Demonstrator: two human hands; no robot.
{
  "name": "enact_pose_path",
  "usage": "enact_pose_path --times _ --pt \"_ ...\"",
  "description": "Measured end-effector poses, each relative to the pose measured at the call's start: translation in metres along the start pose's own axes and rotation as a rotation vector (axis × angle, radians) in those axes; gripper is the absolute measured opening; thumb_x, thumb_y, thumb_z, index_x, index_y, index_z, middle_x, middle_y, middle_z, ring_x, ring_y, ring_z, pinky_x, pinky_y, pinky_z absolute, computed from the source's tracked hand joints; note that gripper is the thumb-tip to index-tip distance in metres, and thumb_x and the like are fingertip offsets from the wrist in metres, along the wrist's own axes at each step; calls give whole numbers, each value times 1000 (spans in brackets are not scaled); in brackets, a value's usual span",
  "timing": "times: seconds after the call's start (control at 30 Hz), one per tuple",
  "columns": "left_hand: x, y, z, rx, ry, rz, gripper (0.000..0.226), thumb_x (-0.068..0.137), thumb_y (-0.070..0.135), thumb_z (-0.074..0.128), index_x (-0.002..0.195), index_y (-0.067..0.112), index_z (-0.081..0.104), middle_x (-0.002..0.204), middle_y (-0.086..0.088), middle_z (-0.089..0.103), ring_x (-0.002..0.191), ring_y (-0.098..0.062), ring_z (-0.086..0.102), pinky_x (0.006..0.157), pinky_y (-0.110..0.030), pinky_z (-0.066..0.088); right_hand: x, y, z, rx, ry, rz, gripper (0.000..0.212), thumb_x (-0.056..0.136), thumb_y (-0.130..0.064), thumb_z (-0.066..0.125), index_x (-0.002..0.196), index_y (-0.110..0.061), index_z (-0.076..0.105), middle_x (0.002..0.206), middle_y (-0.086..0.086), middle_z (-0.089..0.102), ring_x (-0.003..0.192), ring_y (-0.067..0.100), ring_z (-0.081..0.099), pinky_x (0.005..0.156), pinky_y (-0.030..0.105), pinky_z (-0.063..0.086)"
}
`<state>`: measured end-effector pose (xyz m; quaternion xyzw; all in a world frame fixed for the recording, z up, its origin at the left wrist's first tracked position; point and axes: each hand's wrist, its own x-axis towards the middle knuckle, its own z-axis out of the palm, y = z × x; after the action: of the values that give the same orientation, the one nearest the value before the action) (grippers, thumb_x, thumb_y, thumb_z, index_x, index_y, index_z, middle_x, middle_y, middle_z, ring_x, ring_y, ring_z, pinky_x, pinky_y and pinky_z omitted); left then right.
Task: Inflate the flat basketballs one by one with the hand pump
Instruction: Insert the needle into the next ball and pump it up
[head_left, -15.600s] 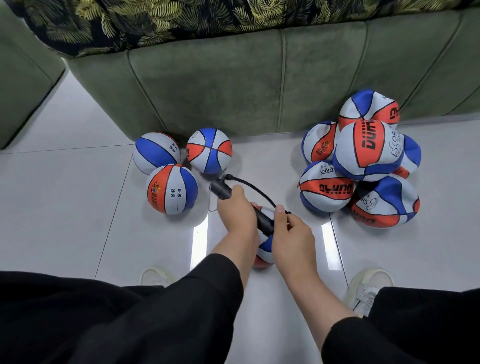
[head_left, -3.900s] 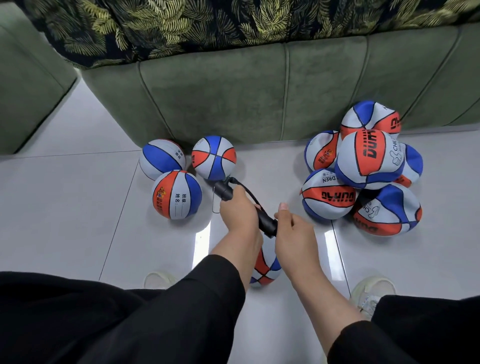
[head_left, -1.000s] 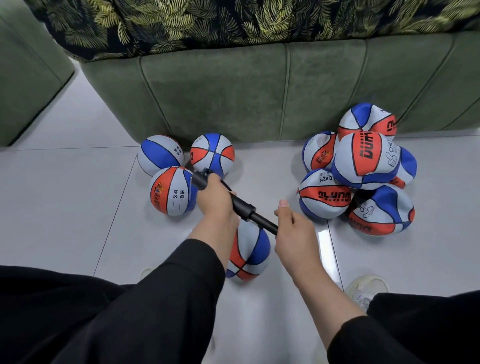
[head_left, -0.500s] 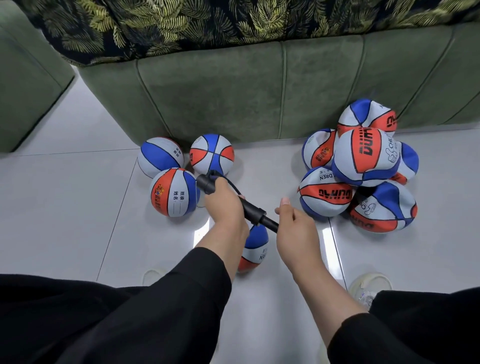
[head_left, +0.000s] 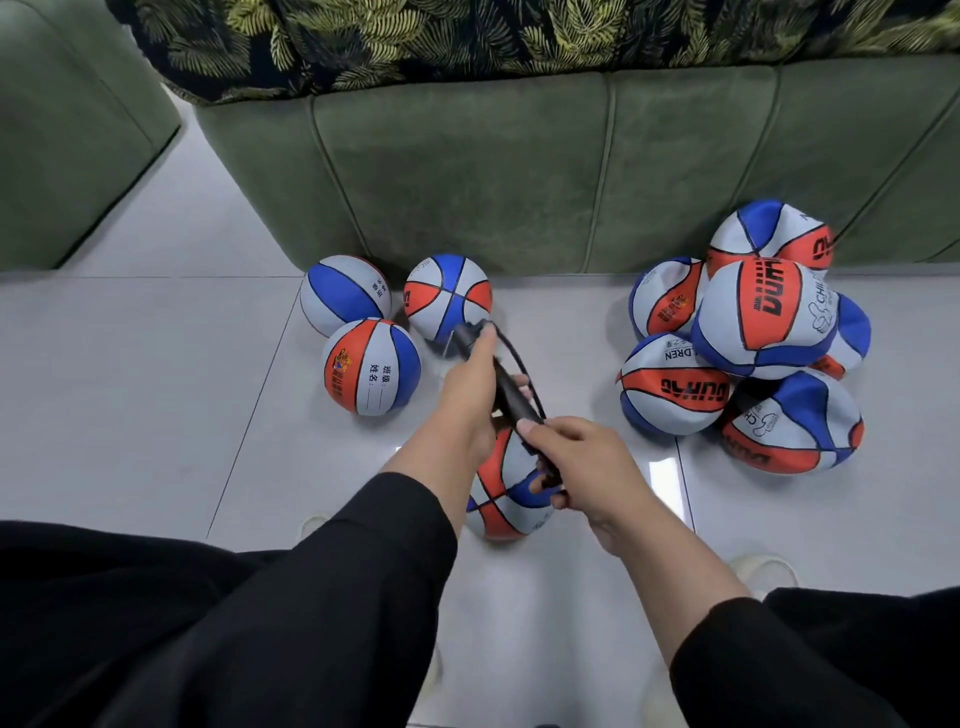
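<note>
A green upholstered sofa (head_left: 519, 171) runs across the top of the view, its front face divided by stitched seams into panels. Over the sofa's seat lies a dark cover printed with yellow-green fern leaves (head_left: 467, 36), its edge hanging just past the top of the sofa's front. To the left of the sofa, apart from it across a strip of floor, stands a second green upholstered piece (head_left: 67, 130). Below the sofa's front spreads a glossy pale grey tiled floor (head_left: 130, 389), crossed by thin grout lines. Well below the sofa, on the floor toward the right, the toe of a whitish shoe (head_left: 766, 569) shows.
</note>
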<state>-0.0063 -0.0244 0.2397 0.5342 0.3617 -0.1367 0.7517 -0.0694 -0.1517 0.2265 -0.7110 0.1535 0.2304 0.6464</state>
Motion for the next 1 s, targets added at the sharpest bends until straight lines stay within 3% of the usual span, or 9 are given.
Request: enact_pose_path --times 0.13,0.23,0.33,0.43,0.5,0.63,0.73,0.9,1.0 --pt "13 -5 -18 108 65 32 69 103 72 28 108 13 63 105 -16 74 98 -31 72 92 -49 59 10 1 -11 119 88 52 29 92 -40 73 85 -12 72 72 5 56 59 19 59 55 30 39" --pt "30 -39 -38 582 290 218 49 107 55 38 115 12 60 119 -16 70 109 -36 66 98 -46 52 18 4 -15 185 136 82 28 94 -40 71 88 -13 70 73 6 56 60 20 59 57 31 40" --pt "32 -95 -38 1232 10 376 71 94 59 60 153 25 38 153 -9 46 137 -32 46 108 -47 44 25 9 -18 208 170 113 28 96 -38 69 95 -10 68 72 6 58 63 22 60 55 29 44" --pt "32 -129 -41 1609 -176 436 99 89 63 65 165 31 10 173 -5 6 155 -33 17 117 -56 35 30 12 -24 227 211 127 28 98 -37 67 96 -9 67 74 8 61 68 24 61 58 31 50" --pt "39 -136 -51 1642 -148 442 107 90 59 68 166 31 -1 174 -1 -8 158 -34 9 118 -57 34 33 15 -27 237 222 125 29 98 -38 66 97 -9 67 78 9 62 67 24 62 62 33 50" --pt "56 -123 -59 1517 -14 353 109 88 66 65 166 27 0 174 -3 1 156 -32 18 114 -53 38 39 19 -29 214 210 101 28 98 -38 66 91 -11 65 79 8 64 66 21 62 61 33 50" --pt "74 -101 -65 1423 44 305 93 95 62 60 165 25 11 172 -6 8 153 -33 24 113 -55 39 46 19 -28 172 199 65 25 98 -37 66 92 -12 66 79 6 67 70 20 66 66 35 53" --pt "94 -84 -67 1530 -87 508 55 111 25 37 163 29 20 173 -2 6 159 -29 7 115 -52 40 60 20 -30 109 209 47 23 98 -34 66 93 -12 67 73 -3 69 73 17 65 70 34 49" --pt "102 -78 -69 1494 -72 403 71 107 49 43 166 27 10 175 -2 -4 160 -24 -3 121 -53 31 72 25 -34 57 242 71 22 98 -33 65 95 -12 66 84 3 71 73 17 63 71 33 48"
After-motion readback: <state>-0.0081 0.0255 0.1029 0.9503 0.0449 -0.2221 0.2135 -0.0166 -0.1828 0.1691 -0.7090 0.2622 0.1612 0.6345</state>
